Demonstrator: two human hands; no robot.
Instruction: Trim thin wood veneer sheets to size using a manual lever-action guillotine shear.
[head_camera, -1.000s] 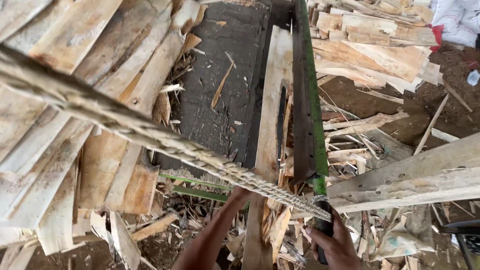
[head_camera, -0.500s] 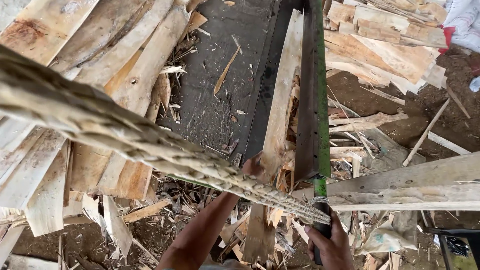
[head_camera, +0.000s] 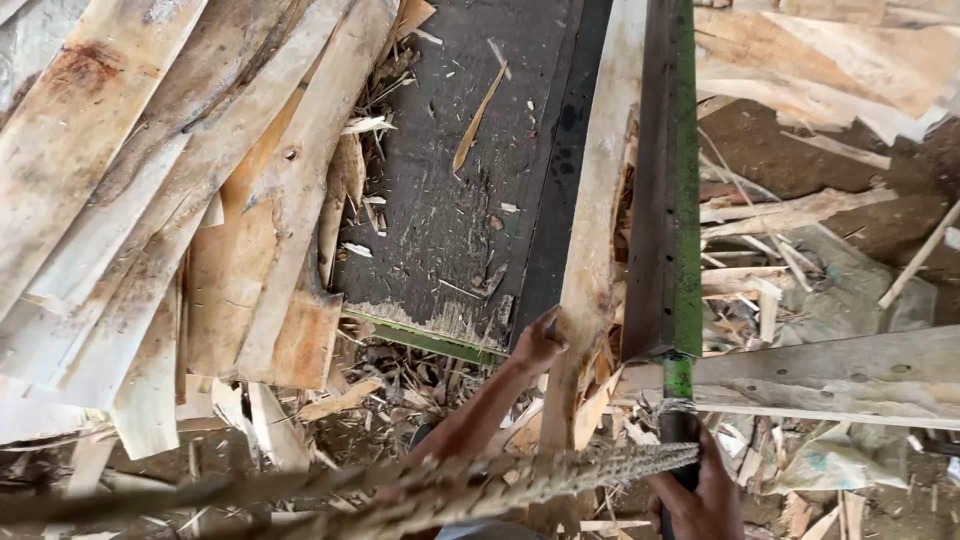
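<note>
- Frayed rope (head_camera: 520, 480) is stretching across the near foreground, tied around a dark post (head_camera: 680, 430).
- Right hand (head_camera: 700, 495) is wrapping closed around that post's lower end.
- Left hand (head_camera: 540, 345) is gripping the long wooden plank (head_camera: 595, 230), fingers curled on its left edge.
- Plank is running away alongside a green-edged metal rail (head_camera: 668, 170).
- Offcut slabs (head_camera: 150, 200) are lying piled far left.

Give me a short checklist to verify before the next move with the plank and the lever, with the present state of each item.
1. Left hand grips the long plank: ok.
2. Right hand holds the dark handle below the green bar: ok.
3. Plank lies alongside the bar: ok.
4. Rope clear of the forearm: not ok, it crosses it.
5. Footing among scraps: cannot tell.
</note>
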